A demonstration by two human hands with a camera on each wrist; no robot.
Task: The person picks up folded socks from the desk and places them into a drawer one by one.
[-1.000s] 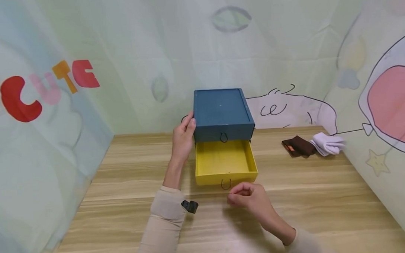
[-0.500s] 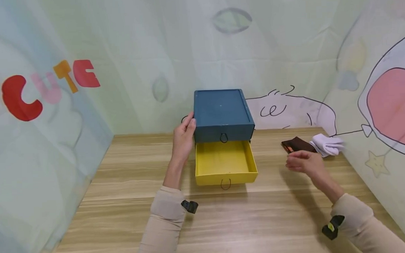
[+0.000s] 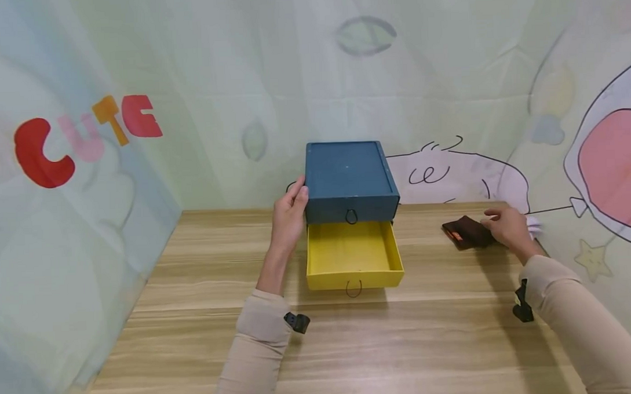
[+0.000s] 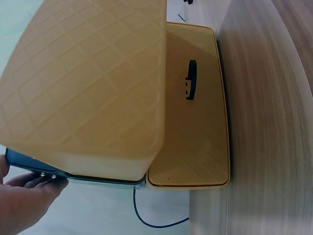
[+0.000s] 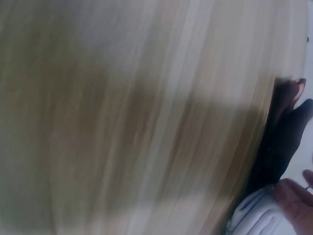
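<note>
A small drawer unit with a blue top tier point(image 3: 348, 170) stands at the back of the table. Its yellow drawer point(image 3: 356, 280) is pulled out and holds nothing visible. In the left wrist view another yellow drawer front point(image 4: 195, 132) with a black handle sits pushed in below it. My left hand point(image 3: 287, 221) presses its fingers along the blue tier's left side. My right hand point(image 3: 509, 228) is over a folded white cloth item point(image 3: 534, 227), mostly hidden in the head view; in the right wrist view a digit touches it. Beside it lies a folded dark brown cloth item point(image 3: 470, 232) with an orange label.
The wood-grain table point(image 3: 221, 339) spreads out before the drawers. A printed fabric backdrop point(image 3: 227, 72) closes in the back and both sides, close behind the unit. A dark wrist camera point(image 3: 297, 323) sits at the left cuff.
My right hand has gone from in front of the yellow drawer, rightward and back, to the white cloth item. My left hand stays on the blue tier. The view has shifted slightly.
</note>
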